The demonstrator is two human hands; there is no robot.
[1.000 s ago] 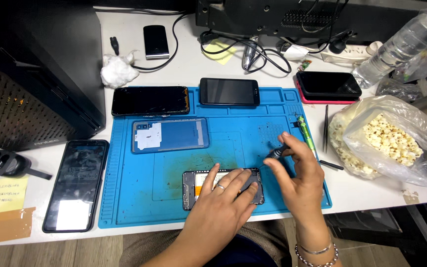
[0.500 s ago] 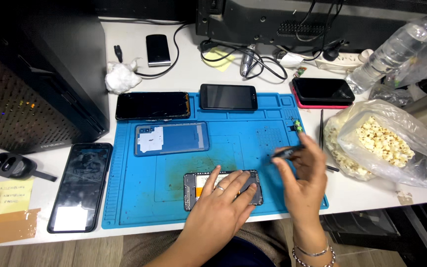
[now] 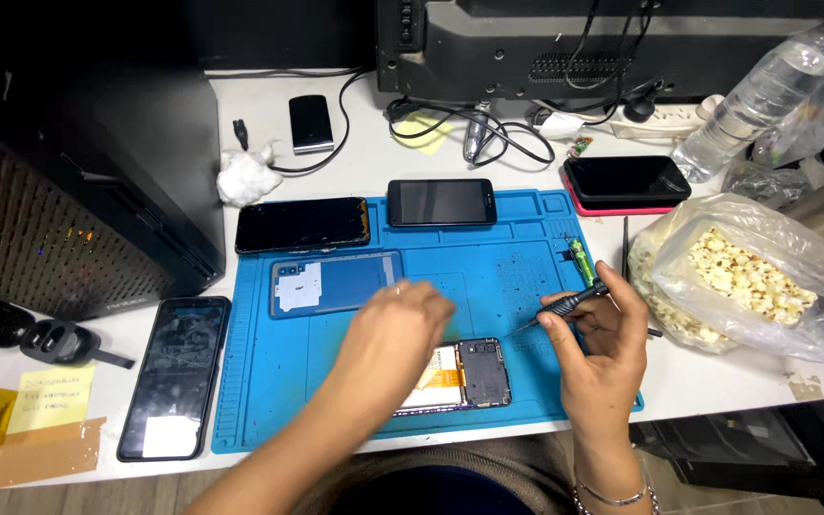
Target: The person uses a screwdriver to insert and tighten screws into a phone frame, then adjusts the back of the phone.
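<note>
A blue repair mat [image 3: 336, 381] covers a white desk [image 3: 355, 162]. The left hand [image 3: 395, 334] rests, fingers loose, on an opened phone [image 3: 469, 375]; the right hand [image 3: 595, 355] pinches a screwdriver [image 3: 565, 305]. Right of its fingers sits a clear popcorn bag [image 3: 755, 277].

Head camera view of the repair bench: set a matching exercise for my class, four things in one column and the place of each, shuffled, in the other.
Things
1. opened phone
2. screwdriver
3. bag of popcorn
4. blue back cover

Places
A. on the white table, right of the blue mat
B. in the grip of the right hand
C. at the mat's near edge, beside the left hand
D. on the mat's upper left part

Pairs: 1-C, 2-B, 3-A, 4-D
</note>
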